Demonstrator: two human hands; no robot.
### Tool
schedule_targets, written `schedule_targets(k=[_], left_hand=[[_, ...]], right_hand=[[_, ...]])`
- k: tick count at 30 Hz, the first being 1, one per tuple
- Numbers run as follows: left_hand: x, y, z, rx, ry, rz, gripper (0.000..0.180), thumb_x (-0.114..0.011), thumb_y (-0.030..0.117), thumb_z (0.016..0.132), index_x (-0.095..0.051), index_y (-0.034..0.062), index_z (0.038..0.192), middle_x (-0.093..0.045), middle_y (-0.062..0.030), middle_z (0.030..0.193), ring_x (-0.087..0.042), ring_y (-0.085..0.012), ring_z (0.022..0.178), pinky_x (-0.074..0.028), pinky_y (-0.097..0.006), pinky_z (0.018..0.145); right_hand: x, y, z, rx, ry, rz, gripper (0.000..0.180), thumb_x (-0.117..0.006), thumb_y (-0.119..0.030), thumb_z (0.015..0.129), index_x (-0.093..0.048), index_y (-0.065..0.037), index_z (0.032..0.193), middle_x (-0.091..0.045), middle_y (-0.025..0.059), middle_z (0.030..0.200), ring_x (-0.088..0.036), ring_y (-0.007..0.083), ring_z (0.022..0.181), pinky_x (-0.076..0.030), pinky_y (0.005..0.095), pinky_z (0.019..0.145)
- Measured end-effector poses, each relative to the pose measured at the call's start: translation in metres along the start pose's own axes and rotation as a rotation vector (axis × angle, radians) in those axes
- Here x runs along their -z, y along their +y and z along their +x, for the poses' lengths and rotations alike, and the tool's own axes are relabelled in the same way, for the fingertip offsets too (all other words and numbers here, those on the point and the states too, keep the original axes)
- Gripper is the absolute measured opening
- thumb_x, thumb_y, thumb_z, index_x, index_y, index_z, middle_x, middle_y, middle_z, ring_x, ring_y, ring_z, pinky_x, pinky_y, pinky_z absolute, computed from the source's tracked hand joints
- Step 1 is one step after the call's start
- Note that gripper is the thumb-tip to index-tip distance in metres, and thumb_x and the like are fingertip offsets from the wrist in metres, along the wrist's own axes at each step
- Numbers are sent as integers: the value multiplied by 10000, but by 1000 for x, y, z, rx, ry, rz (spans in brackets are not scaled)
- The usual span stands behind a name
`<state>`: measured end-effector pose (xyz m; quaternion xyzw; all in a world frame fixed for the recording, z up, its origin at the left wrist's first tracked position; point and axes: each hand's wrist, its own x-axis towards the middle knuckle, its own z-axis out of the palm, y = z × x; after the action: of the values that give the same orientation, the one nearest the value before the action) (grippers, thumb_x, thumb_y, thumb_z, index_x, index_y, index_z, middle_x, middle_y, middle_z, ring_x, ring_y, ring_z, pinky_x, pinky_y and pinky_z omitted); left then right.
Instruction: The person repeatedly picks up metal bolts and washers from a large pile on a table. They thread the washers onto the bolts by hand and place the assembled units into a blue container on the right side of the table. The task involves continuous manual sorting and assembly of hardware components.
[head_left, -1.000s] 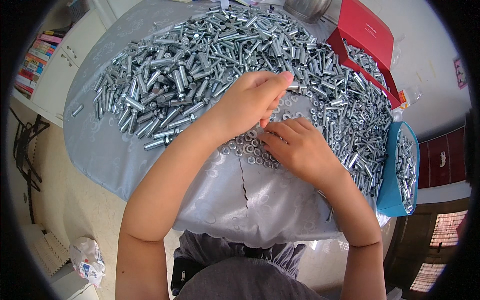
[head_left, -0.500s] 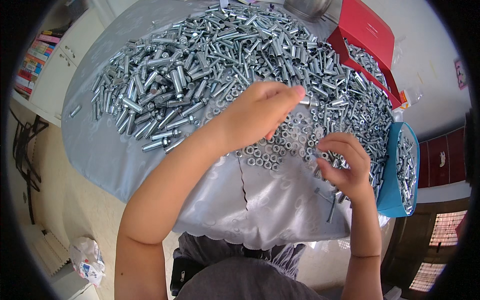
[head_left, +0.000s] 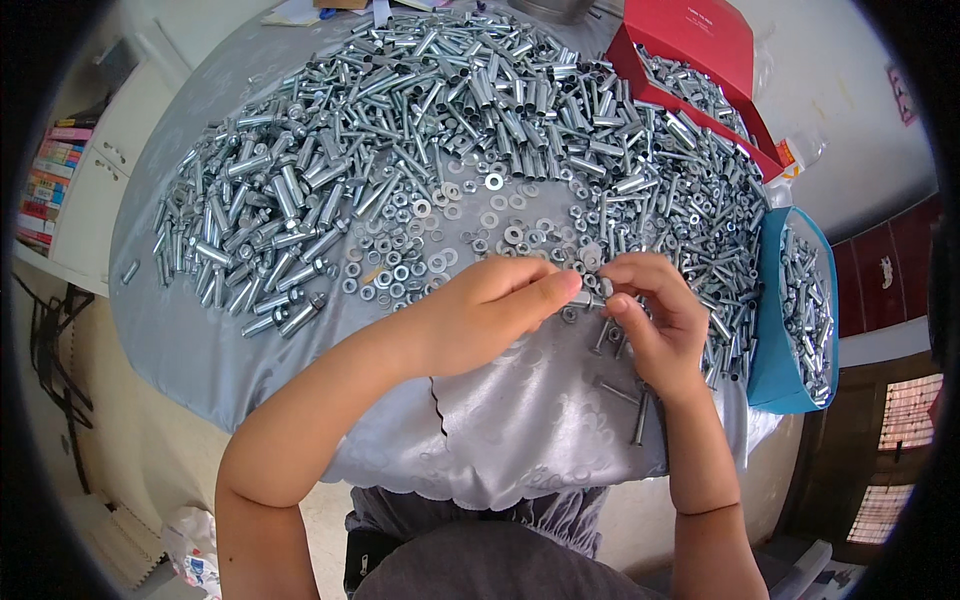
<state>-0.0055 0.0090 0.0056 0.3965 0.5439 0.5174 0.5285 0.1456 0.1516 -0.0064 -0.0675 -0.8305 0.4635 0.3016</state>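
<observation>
left hand (head_left: 490, 315): grip pinching 1 end of a small bolt (head_left: 590, 298)
right hand (head_left: 650, 310): grip pinching the bolt's other end, above the table (head_left: 200, 330)
done: blue tray (head_left: 765, 340) part-filled
left: large heap of sleeves (head_left: 420, 130), washers (head_left: 440, 230)

The small metal piece (head_left: 590, 298) pinched between both hands is mostly covered by the fingertips, so its kind cannot be told. The left hand (head_left: 480, 315) hides the tabletop (head_left: 200, 330) beneath it. The right hand (head_left: 655, 320) covers part of the loose bolts (head_left: 620, 390) just below the grip. Up and right of the grip, the red box (head_left: 700, 40) is cut by the frame's top edge.
</observation>
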Motion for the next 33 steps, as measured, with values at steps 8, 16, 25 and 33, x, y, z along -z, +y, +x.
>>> schedule_targets(k=[8, 16, 25, 33], left_hand=[[4, -1, -1, -34, 27, -50, 320, -407, 347, 942, -466, 56, 820, -331, 48, 610, -293, -49, 527, -314, -217, 487], [-1, 0, -2, -199, 128, 372, 296, -449, 297, 929, -502, 28, 818, -398, 13, 585, -370, -74, 533, -339, -257, 488], [0, -2, -1, -365, 170, 684, 268, -500, 271, 886, -491, 30, 767, -474, -131, 576, -480, -292, 505, -366, -343, 486], [-2, -2, -3, -376, 115, 726, 295, -501, 302, 878, -494, 33, 758, -509, -148, 608, -528, -332, 562, -381, -371, 497]], right_hand=[[-3, -4, -3, -137, -6, 149, 200, -634, -29, 779, -607, -5, 976, -575, 85, 985, -551, 116, 758, -451, 221, 653], [-7, -10, -7, -261, -97, 159, 180, -525, -42, 867, -498, 16, 1035, -569, 81, 836, -536, 103, 666, -450, 232, 600], [-4, -18, -6, -332, -243, 99, 182, -386, -155, 942, -454, 4, 999, -488, 46, 687, -471, 110, 604, -404, 241, 573], [7, -22, -3, -345, -345, 132, 214, -428, -193, 913, -503, 6, 892, -485, 35, 616, -440, 106, 540, -371, 253, 516]])
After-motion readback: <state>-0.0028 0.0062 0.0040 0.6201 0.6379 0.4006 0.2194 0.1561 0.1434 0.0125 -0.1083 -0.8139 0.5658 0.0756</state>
